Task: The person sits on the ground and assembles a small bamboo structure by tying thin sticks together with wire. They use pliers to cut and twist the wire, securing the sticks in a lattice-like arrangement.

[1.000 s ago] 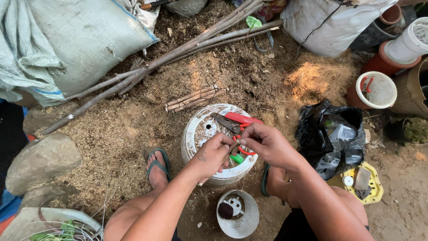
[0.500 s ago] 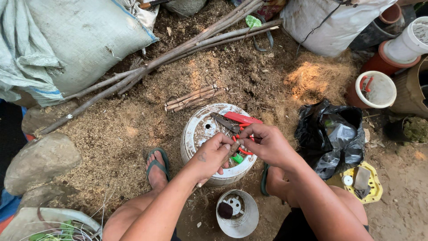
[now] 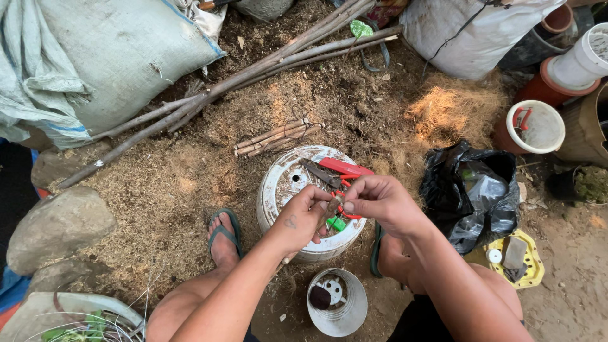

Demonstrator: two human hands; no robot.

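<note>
Short brown stick [image 3: 332, 207] held above the upturned white bucket [image 3: 277, 183] — long axis tilted, left hand [image 3: 304, 218] fingers pinching the lower end, right hand [image 3: 378, 201] fingers pinching the upper.

1. I sit on bare ground [image 3: 190, 183] strewn with dry fibre and sawdust.
2. A big woven sack [image 3: 120, 57] lies ahead to my left, long sticks [image 3: 253, 69] beside it.
3. Stones [image 3: 57, 228] lie at left.
4. Sunlight catches a clump of fibre [image 3: 449, 114].
</note>
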